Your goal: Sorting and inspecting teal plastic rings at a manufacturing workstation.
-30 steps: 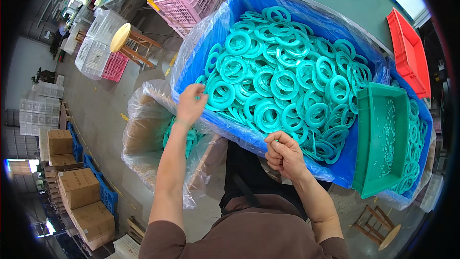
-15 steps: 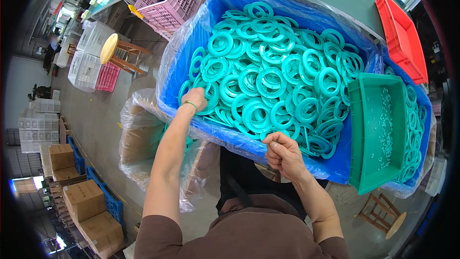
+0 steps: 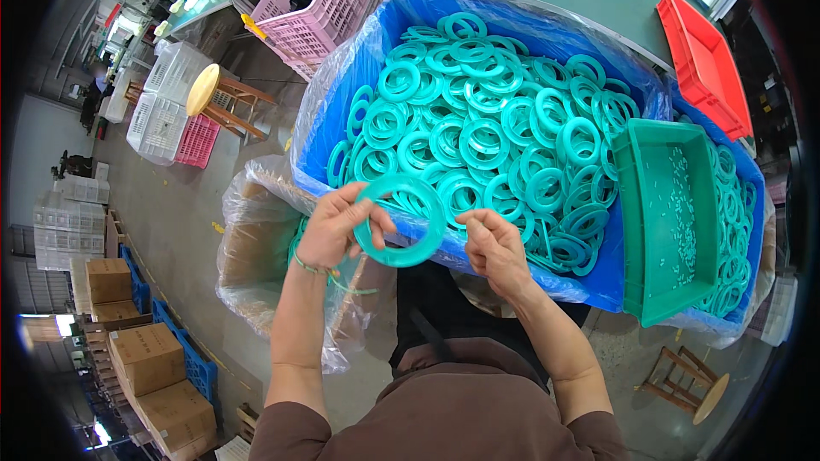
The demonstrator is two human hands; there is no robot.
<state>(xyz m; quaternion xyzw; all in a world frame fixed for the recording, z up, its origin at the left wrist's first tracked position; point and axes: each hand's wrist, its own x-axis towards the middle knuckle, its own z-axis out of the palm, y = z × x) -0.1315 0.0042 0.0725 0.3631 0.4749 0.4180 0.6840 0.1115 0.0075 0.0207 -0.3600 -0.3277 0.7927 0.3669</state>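
My left hand [image 3: 329, 229] is closed on a flat teal plastic ring [image 3: 434, 220], its fingers passing through and around the ring's left side. The ring is raised in front of the near edge of a blue bin [image 3: 329, 137] lined with clear film. Inside that bin lies a heap of similar teal rings [image 3: 487, 102]. My right hand [image 3: 497, 254] is just right of the held ring, apart from it, thumb and forefinger pinched together; whatever is between them is too small to make out. A thin green band [image 3: 313, 268] circles my left wrist.
A green tray [image 3: 636, 230] with small pale pieces sits across the bin's right part, with more rings beyond. A red crate [image 3: 713, 77] stands at the back right, a pink basket [image 3: 316, 13] at the back left. A film-lined carton [image 3: 248, 243] stands at lower left.
My left hand has come back from the heap toward me and now holds a teal ring up. My right hand, still pinched, has risen slightly.
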